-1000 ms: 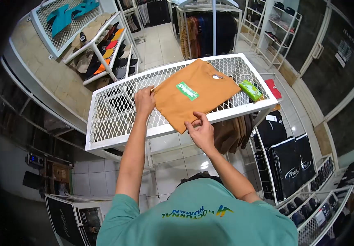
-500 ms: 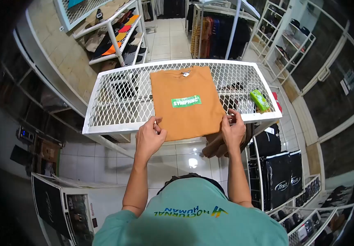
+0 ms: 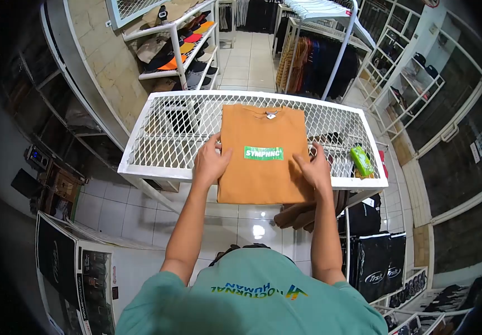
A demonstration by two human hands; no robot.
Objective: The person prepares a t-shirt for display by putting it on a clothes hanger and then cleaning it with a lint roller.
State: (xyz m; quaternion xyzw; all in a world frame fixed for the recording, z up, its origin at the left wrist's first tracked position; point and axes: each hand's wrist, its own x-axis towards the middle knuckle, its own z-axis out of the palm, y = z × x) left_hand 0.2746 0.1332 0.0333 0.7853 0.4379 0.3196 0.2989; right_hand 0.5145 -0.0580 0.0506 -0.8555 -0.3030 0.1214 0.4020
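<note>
A folded orange-brown T-shirt (image 3: pixel 263 181) lies front up on the white mesh-top table (image 3: pixel 157 172), its near edge overhanging the table's front. A green "SYMPHNC" print (image 3: pixel 263 153) crosses its chest, and the collar points away from me. My left hand (image 3: pixel 210 162) rests along the left edge of the shirt, thumb over the fabric and fingers apart from it. At the opposite edge, my right hand (image 3: pixel 314 167) is open too, its thumb on the cloth and its fingers spread beside the edge.
A bright green packet (image 3: pixel 361 162) sits at the table's right end. Brown cloth (image 3: pixel 297 216) hangs below the front edge. Beyond the table stand a cap shelf (image 3: pixel 188 50) on the left and a rack of clothes (image 3: pixel 319 64). Black packaged items (image 3: pixel 377 257) hang at lower right.
Both hands have moved from the shirt's near corners farther up its sides, and their grip has loosened. The shirt now lies straighter and flatter. The view has shifted slightly.
</note>
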